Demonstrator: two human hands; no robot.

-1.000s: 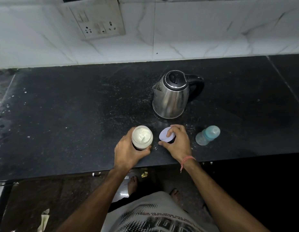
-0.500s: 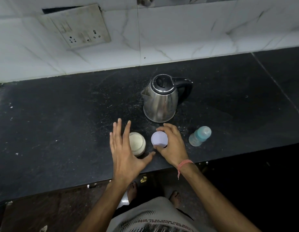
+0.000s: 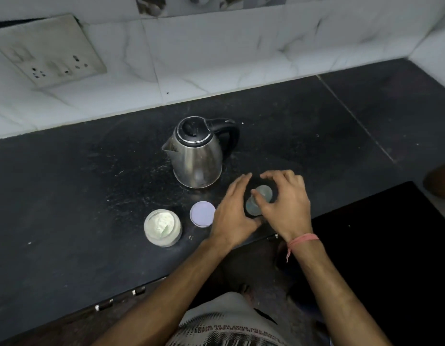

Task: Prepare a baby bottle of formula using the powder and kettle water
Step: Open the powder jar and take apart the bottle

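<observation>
1. As both hands left the powder things, the action swung to the baby bottle point(image 3: 260, 199), which stood near the counter's point(image 3: 67, 196) front edge, just in front and right of the kettle point(image 3: 197, 152).
2. The left hand point(image 3: 232, 216), which half a second earlier had hovered spread over the powder jar point(image 3: 163, 227), now lay against the bottle's left side, fingers straight and together, pointing toward the kettle; I could not tell whether it truly gripped.
3. The right hand point(image 3: 285, 204) had let go of the lilac lid point(image 3: 202, 213), which lay flat on the counter between jar and bottle. That hand now curled over the bottle's cap, thumb and fingers arched round it; it looked like a grasp.
4. The jar stood open, white powder showing, well clear of both hands.
5. The kettle sat untouched, lid down, handle to the right.
6. My read: the jar was ready, and uncapping the bottle came next, one hand steadying, the other twisting. Powder and water were both still to go in, so this was early in the job.
</observation>
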